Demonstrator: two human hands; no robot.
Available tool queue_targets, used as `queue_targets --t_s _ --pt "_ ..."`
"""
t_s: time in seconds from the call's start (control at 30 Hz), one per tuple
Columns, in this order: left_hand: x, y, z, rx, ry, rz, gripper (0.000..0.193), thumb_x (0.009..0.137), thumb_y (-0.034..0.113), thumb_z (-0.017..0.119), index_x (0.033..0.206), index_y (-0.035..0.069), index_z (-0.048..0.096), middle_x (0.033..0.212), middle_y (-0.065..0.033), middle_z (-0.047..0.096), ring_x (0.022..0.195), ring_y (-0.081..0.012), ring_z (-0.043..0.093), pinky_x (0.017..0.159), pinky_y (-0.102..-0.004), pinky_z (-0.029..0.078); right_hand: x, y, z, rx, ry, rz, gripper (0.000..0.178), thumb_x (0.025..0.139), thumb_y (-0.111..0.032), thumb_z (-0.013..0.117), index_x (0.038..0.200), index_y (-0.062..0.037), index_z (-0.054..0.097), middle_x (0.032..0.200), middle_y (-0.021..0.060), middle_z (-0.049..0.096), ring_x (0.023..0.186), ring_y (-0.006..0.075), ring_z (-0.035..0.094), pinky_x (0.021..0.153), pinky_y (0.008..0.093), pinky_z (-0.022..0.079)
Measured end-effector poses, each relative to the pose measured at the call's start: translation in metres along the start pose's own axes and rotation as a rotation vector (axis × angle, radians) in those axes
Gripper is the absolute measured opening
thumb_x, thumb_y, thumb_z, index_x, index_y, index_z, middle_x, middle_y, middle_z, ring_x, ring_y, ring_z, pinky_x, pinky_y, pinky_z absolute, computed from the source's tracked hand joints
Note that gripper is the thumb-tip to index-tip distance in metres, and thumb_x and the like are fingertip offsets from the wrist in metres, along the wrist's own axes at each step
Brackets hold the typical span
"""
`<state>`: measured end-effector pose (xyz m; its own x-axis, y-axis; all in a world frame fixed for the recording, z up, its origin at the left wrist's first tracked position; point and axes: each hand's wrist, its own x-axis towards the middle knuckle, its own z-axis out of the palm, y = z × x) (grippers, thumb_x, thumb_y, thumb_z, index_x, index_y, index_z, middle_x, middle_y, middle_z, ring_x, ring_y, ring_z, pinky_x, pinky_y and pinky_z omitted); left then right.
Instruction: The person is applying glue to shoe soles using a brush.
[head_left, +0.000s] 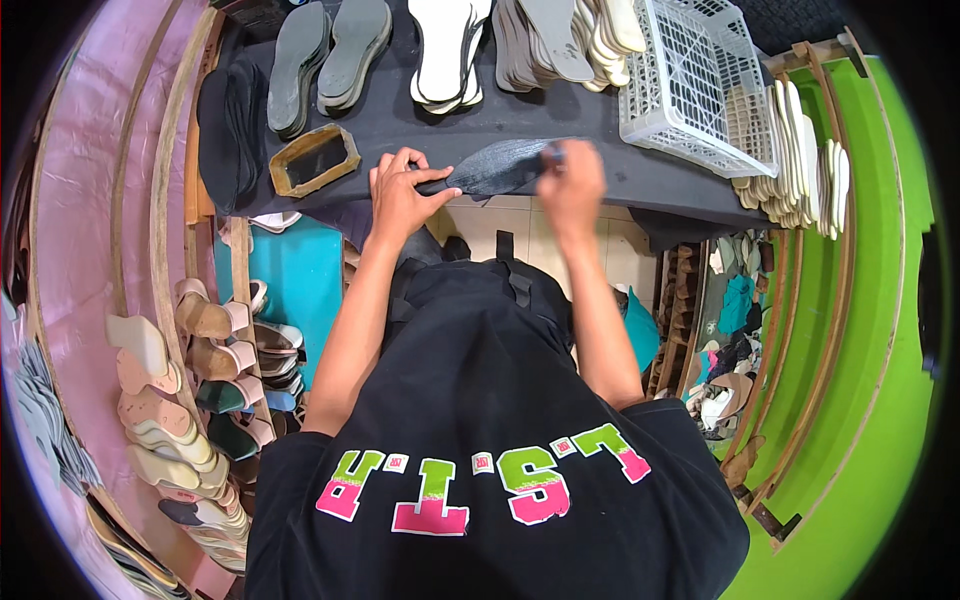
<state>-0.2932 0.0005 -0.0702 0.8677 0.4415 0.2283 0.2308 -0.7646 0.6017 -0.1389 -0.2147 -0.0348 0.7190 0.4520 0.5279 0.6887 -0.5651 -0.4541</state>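
Observation:
A dark, insole-shaped piece (495, 168) with a shiny, wet-looking surface lies along the front edge of the black-covered table (400, 125). My left hand (405, 192) grips its left end, with the thumb and a finger pressed on it. Over the right end is my right hand (572, 185), closed and smeared by motion. A small dark thing shows at its fingers, too blurred to name. Left of my left hand sits an open tray with a yellowish-brown rim (283, 178) and a dark inside.
Stacked grey insoles (298, 65), white insoles (440, 45) and beige insoles (610, 40) line the table's back. A white plastic crate (690, 85) stands at the right, beside more pale insoles (790, 160). Shoe lasts (210, 315) and soles fill the left racks.

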Motion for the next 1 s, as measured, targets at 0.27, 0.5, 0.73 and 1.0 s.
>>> queue_targets --t_s 0.27,0.5,0.73,1.0 --pt "-0.001 -0.002 0.001 -0.014 -0.03 -0.051 0.04 0.067 0.042 0.098 0.105 0.03 0.09 0.103 0.0062 0.06 0.102 -0.0196 0.054 0.092 -0.0384 0.039 0.002 -0.046 0.031 0.475 -0.182 0.246 0.012 0.094 -0.007 0.074 0.099 0.0006 0.067 0.087 0.017 0.066 0.076 0.0377 0.067 0.071 0.0457 0.054" --pt "-0.001 0.001 -0.001 -0.03 -0.041 -0.036 0.042 0.067 0.042 0.098 0.106 0.03 0.09 0.103 0.0056 0.06 0.104 -0.0204 0.054 0.093 -0.0382 0.039 0.019 -0.019 0.011 0.091 0.002 0.091 0.012 0.089 0.0 0.072 0.099 -0.002 0.066 0.092 0.0162 0.066 0.083 0.0379 0.066 0.073 0.0466 0.054" --pt "0.001 0.0 -0.001 -0.025 -0.018 -0.024 0.04 0.068 0.042 0.098 0.105 0.029 0.09 0.103 0.006 0.061 0.098 -0.0194 0.053 0.091 -0.0367 0.039 0.001 -0.063 0.028 0.397 -0.118 0.116 0.013 0.088 -0.003 0.074 0.1 -0.0017 0.069 0.092 0.0159 0.069 0.084 0.0372 0.068 0.074 0.0474 0.054" --pt "0.002 0.002 -0.004 -0.028 -0.064 -0.06 0.038 0.069 0.041 0.098 0.104 0.028 0.09 0.106 0.0053 0.059 0.104 -0.0212 0.053 0.096 -0.0389 0.038 0.023 0.018 -0.008 -0.04 0.103 0.11 0.015 0.087 0.003 0.072 0.099 -0.0011 0.065 0.094 0.0173 0.064 0.089 0.0397 0.064 0.078 0.0492 0.051"
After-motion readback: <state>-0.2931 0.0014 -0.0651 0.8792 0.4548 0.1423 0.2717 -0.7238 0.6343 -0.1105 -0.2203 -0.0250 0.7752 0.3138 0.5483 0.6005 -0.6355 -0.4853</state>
